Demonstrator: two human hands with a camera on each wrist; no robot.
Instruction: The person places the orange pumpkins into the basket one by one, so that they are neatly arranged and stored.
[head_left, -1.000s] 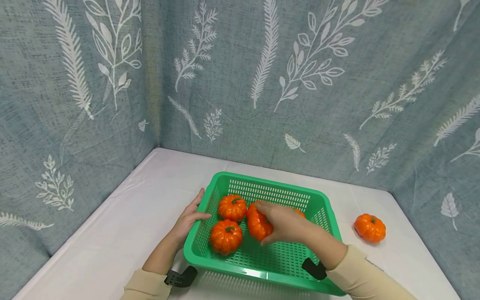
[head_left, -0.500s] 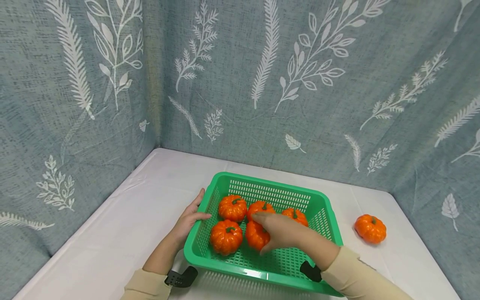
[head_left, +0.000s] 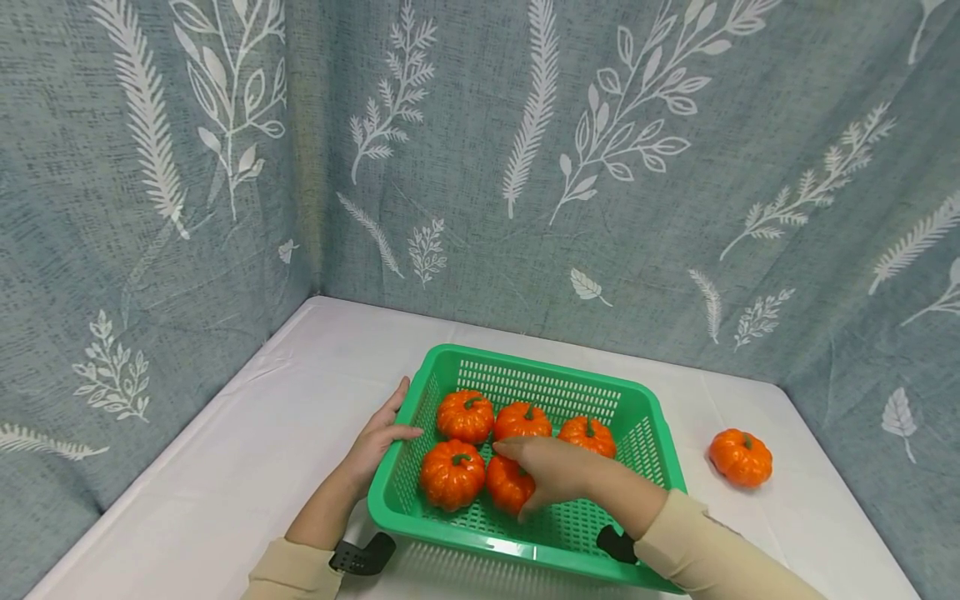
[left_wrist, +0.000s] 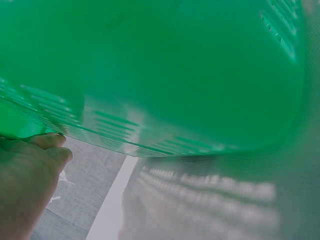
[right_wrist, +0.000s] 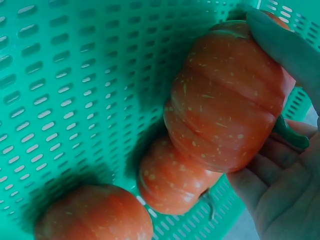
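Note:
In the head view my right hand point(head_left: 555, 471) grips a small orange pumpkin point(head_left: 508, 485) in the front middle of a green plastic basket point(head_left: 517, 550). The right wrist view shows thumb and fingers spread round this ribbed pumpkin point(right_wrist: 227, 100), its green stem toward the palm. Beside it on the left sits another pumpkin point(head_left: 452, 475); behind are a back-left pumpkin point(head_left: 465, 415), a back-middle pumpkin point(head_left: 522, 421) and a back-right pumpkin point(head_left: 588, 435). My left hand point(head_left: 375, 442) holds the basket's left rim, thumb over the inside and fingers along the outside.
One more pumpkin point(head_left: 740, 458) lies on the white tablecloth point(head_left: 247, 467) right of the basket. A grey-blue curtain point(head_left: 480, 167) with white leaf prints hangs behind and at both sides of the table.
My right hand has lowered the pumpkin and brought it toward the front of the basket, uncovering the back-middle and back-right pumpkins. The left hand stays on the rim.

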